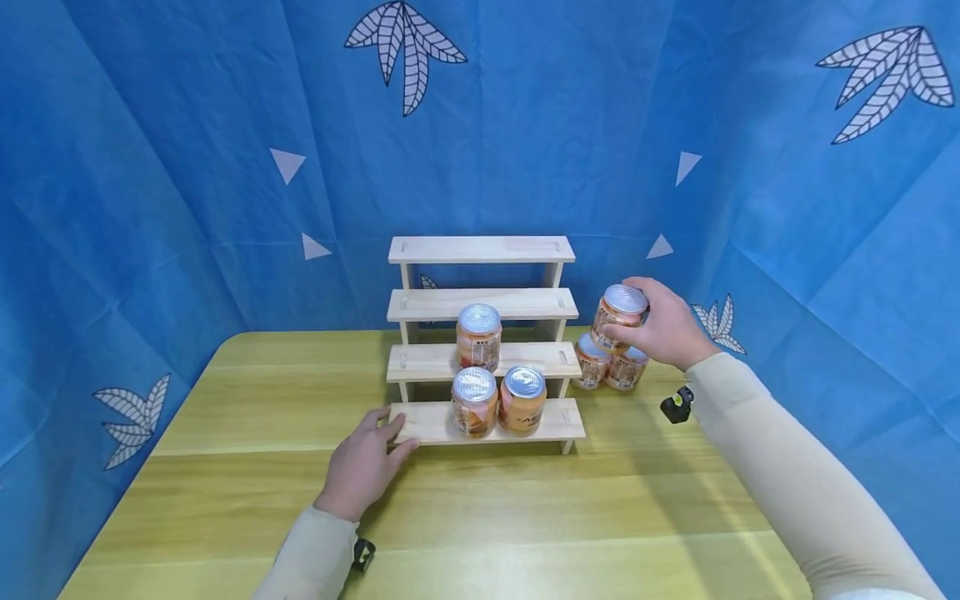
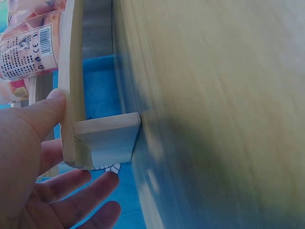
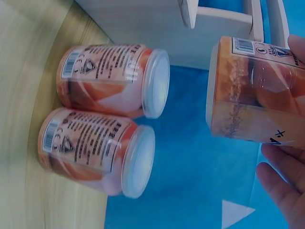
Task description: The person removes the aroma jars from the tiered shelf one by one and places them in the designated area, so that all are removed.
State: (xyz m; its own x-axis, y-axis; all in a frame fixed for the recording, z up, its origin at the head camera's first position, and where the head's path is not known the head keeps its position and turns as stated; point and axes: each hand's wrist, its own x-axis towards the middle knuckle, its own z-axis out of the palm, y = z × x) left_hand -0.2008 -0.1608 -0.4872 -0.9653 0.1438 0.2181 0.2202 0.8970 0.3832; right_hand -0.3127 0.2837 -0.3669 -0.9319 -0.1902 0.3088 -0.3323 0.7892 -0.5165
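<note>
Right hand (image 1: 666, 329) grasping an orange-labelled silver-lidded jar (image 1: 618, 316) above two like jars (image 1: 609, 365) near the table's far edge, left hand (image 1: 365, 467) — fingers relaxed — touching the tiered pale wooden rack's (image 1: 480, 350) lowest step.

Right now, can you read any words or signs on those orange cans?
"CE": beside the barcode on the can in the left wrist view.
Warning triangle and barcode: on the two cans standing on the table.
Barcode, circled mark: on the held can in the right hand.
All the small print is too blurred to read.
</note>
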